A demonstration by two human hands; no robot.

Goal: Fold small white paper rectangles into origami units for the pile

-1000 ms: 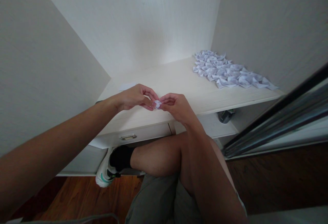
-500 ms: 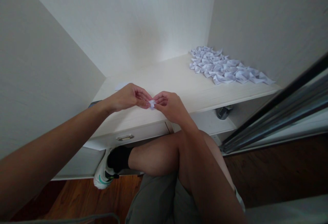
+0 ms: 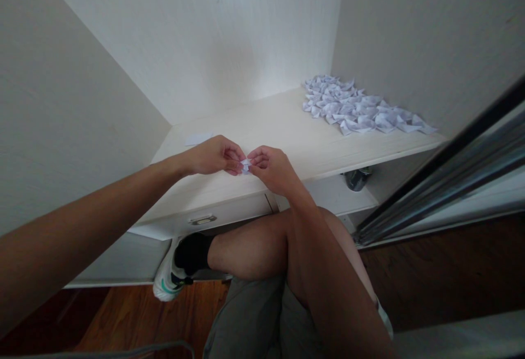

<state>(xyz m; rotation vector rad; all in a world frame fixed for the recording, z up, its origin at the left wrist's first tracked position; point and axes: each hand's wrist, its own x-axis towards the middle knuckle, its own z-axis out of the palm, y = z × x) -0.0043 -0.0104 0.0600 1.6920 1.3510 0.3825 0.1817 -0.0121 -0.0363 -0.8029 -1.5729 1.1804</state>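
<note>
A small folded piece of white paper (image 3: 245, 166) is pinched between my two hands, just above the front part of the white shelf (image 3: 283, 123). My left hand (image 3: 215, 155) grips its left side with thumb and fingers. On the right side, my right hand (image 3: 273, 167) is closed on the same paper. The fingers cover much of it, so its exact shape is partly hidden. Behind my left hand, a flat white sheet of paper (image 3: 198, 139) lies on the shelf. Several folded white paper pieces (image 3: 356, 107) sit in rows at the shelf's right end.
Walls enclose the shelf at the back and both sides. Below it are a drawer with a metal handle (image 3: 202, 220) and a lower compartment with a dark can (image 3: 356, 179). A metal door rail (image 3: 443, 178) runs along the right. My crossed legs (image 3: 250, 249) are under the shelf edge.
My left hand has shifted slightly right and its fingers have curled more around the paper. The flat sheet behind it shows more now. My right hand has barely moved.
</note>
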